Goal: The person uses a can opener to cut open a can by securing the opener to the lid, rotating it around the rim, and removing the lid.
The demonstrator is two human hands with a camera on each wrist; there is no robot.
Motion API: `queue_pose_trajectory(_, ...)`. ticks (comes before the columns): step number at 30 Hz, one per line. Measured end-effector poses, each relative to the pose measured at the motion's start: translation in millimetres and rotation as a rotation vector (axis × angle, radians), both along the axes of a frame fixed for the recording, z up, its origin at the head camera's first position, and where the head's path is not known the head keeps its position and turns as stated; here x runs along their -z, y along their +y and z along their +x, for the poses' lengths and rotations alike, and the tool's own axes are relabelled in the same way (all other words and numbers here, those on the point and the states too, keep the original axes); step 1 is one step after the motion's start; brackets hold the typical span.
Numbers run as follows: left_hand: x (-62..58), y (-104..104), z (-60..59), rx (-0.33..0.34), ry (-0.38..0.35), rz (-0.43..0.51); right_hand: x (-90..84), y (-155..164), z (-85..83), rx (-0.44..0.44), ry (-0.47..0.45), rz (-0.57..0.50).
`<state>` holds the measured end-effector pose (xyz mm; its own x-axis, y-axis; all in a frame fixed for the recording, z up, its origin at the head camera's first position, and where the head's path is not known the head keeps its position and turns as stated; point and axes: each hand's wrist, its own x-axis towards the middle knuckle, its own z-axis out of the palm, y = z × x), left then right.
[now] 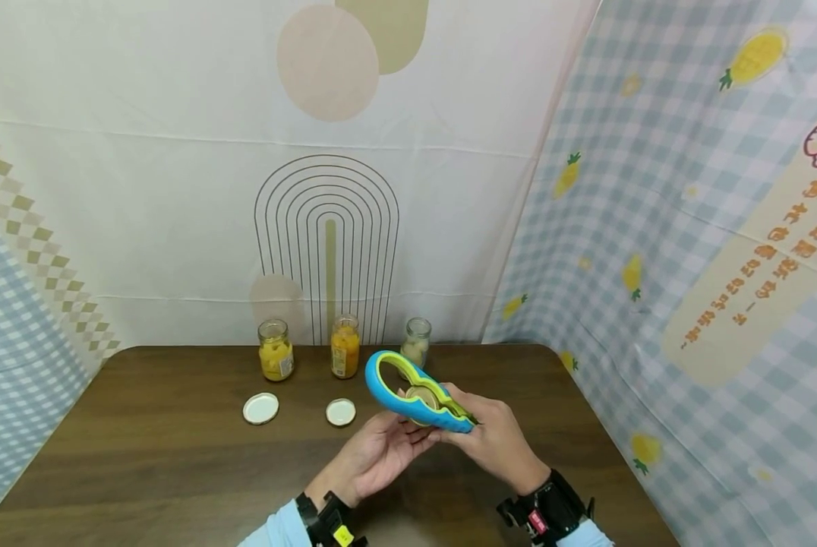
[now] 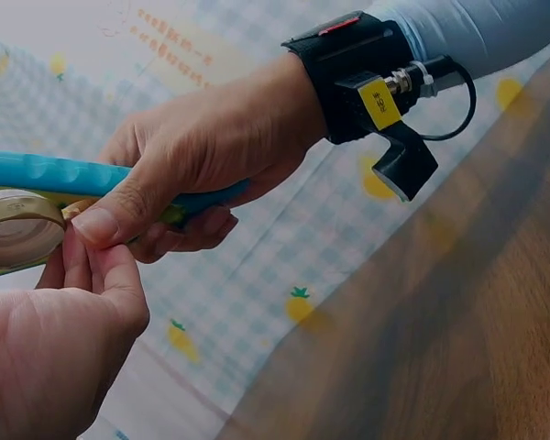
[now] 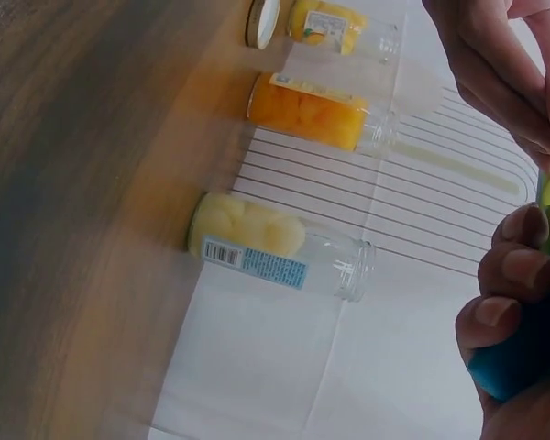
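A blue and lime-green jar opener (image 1: 380, 389) is raised over the table, tilted, with a gold-rimmed jar lid (image 1: 423, 396) between its arms. My right hand (image 1: 496, 434) grips the opener by its handle end. From below, my left hand (image 1: 389, 450) reaches up palm-up, its bent fingers (image 2: 76, 261) holding at the lid's edge beside the right thumb. The left thumb is largely hidden behind the opener. Behind the hands, an uncapped glass jar (image 3: 284, 247) of pale fruit stands on the table, partly covered by the opener in the head view.
Two more uncapped jars stand along the back: one of yellow fruit (image 1: 275, 352) and one of orange fruit (image 1: 345, 349). A white lid (image 1: 260, 409) and another lid (image 1: 341, 412) lie before them. Cloth hangs behind the brown table (image 1: 176, 456) and at both sides.
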<state>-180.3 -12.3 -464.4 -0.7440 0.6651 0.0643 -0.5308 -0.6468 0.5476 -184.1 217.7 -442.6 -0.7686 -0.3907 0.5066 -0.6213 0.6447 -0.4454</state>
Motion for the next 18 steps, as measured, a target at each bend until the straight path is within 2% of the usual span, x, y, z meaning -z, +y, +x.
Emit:
queue_pose_trajectory(8, 1.2, 1.4, 1.8, 0.005, 0.003, 0.015, 1.0, 1.5, 1.3, 0.001, 0.006, -0.002)
queue_pose_trajectory(14, 1.1, 1.5, 0.3, -0.008, 0.008, -0.029, 3.0, 2.3, 1.2, 0.003, 0.022, 0.005)
queue_pose_trajectory(18, 2.8, 0.2, -2.1, -0.027, 0.039, -0.052, 2.4, 2.9, -0.6, 0.006, 0.06, 0.021)
